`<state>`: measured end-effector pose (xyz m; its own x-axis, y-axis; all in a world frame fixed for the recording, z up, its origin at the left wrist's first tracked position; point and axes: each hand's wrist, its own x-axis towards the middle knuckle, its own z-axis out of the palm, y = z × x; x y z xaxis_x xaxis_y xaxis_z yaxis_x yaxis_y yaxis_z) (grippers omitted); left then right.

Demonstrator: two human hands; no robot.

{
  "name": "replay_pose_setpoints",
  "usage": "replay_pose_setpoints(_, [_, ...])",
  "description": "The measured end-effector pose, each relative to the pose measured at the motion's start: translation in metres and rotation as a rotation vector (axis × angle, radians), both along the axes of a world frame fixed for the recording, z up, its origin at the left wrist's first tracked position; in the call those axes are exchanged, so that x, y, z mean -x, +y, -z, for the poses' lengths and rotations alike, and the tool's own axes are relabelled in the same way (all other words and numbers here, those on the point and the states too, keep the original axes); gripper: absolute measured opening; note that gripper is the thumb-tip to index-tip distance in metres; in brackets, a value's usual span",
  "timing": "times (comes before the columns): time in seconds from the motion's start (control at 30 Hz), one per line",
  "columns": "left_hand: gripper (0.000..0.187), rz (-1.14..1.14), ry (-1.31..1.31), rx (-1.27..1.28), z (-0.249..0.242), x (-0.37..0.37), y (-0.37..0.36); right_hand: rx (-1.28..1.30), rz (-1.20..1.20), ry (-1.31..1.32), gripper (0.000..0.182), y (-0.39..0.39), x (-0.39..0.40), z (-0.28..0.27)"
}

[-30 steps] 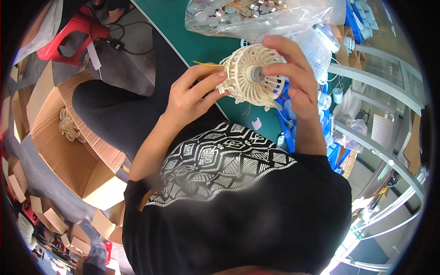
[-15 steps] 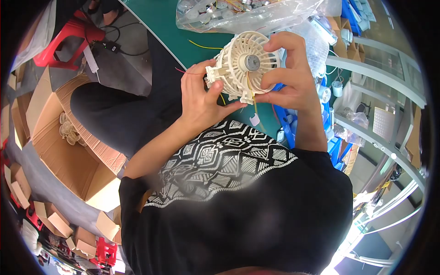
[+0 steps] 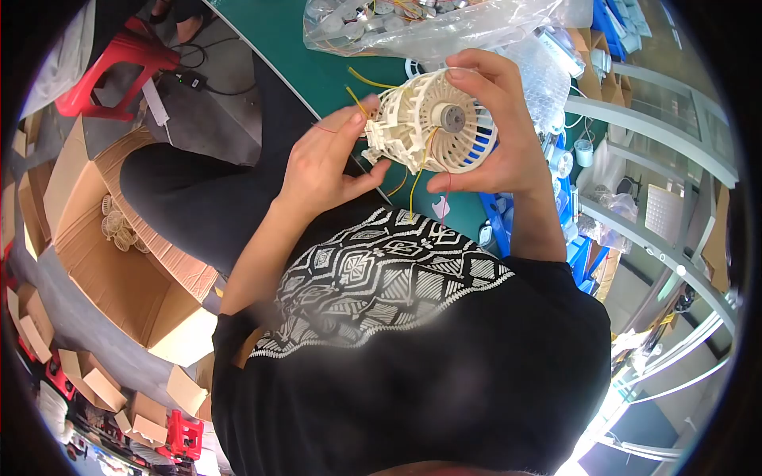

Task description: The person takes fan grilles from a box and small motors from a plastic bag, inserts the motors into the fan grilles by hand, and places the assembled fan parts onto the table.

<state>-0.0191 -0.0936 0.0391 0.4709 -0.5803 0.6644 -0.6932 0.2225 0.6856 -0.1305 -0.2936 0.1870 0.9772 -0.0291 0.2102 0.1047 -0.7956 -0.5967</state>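
A cream-white plastic fan cage (image 3: 405, 131) with a round silver motor (image 3: 452, 119) at its hub is held over the green table edge, tilted with its ribbed face to the right. My right hand (image 3: 512, 131) grips the cage's right side, fingers over the top and thumb below. At the left end, my left hand (image 3: 329, 163) has its fingers and thumb around the clip-like frame, its grasp loose. Yellow wires (image 3: 369, 79) stick out at the upper left, and another yellow wire (image 3: 414, 194) hangs below. A thin red wire (image 3: 329, 128) passes by my left fingers.
A clear plastic bag (image 3: 444, 36) of small motors lies on the green table (image 3: 278, 40). Blue bins (image 3: 583, 238) and a grey metal frame (image 3: 659, 131) stand at the right. To the left are an open cardboard box (image 3: 143, 293) holding several fan cages (image 3: 119, 226) and a red stool (image 3: 119, 71).
The fan cage has turned and shifted slightly right, bringing its wired left end into view. My left hand has moved left and loosened, and my right hand has changed its grip.
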Motion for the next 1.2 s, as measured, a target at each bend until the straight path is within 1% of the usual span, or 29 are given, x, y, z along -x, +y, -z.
replay_pose_setpoints(0.17, [0.094,-0.013,-0.001,-0.066,-0.003,-0.002,0.007,-0.009,-0.093,0.014,0.094,-0.003,-0.007,-0.006])
replay_pose_setpoints(0.27, [0.088,-0.003,0.001,-0.011,0.001,-0.006,0.009,-0.069,-0.108,-0.009,0.098,-0.007,-0.008,0.0])
replay_pose_setpoints(0.37, [0.079,-0.007,0.031,0.026,0.002,-0.006,0.006,-0.021,-0.081,-0.038,0.099,-0.004,-0.007,0.0])
replay_pose_setpoints(0.47, [0.068,0.007,0.093,0.0,0.0,-0.006,0.009,-0.045,-0.059,-0.027,0.101,0.0,-0.005,0.0])
replay_pose_setpoints(0.57, [0.059,-0.011,0.028,-0.029,-0.009,-0.01,0.006,-0.047,-0.046,-0.043,0.103,0.004,-0.007,0.0])
replay_pose_setpoints(0.67, [0.055,-0.01,0.038,-0.061,0.0,-0.008,0.012,0.015,-0.107,0.009,0.112,-0.002,-0.007,-0.002])
replay_pose_setpoints(0.77, [0.066,0.058,0.042,-0.084,0.01,-0.01,0.014,-0.027,-0.051,-0.038,0.103,0.001,-0.007,0.001])
replay_pose_setpoints(0.87, [0.08,0.094,0.163,0.02,-0.002,-0.011,0.012,-0.037,-0.038,-0.028,0.104,0.002,-0.006,0.001])
replay_pose_setpoints(0.97, [0.094,0.014,0.219,0.127,-0.018,-0.01,0.011,-0.003,-0.022,-0.042,0.106,0.003,-0.007,0.0])
replay_pose_setpoints(1.0, [0.089,-0.01,0.145,0.119,-0.032,-0.011,0.01,-0.007,-0.031,-0.051,0.106,0.004,-0.008,0.0])
replay_pose_setpoints(1.1, [0.083,-0.029,0.148,0.173,-0.035,-0.009,0.007,-0.006,-0.047,-0.063,0.106,0.005,-0.011,0.001])
replay_pose_setpoints(1.13, [0.078,0.01,0.131,0.139,-0.038,-0.01,0.01,0.002,-0.047,-0.056,0.105,0.006,-0.01,0.0])
replay_pose_setpoints(1.2, [0.08,0.057,0.051,0.117,-0.039,-0.014,0.012,0.011,-0.045,-0.056,0.105,0.006,-0.009,0.001])
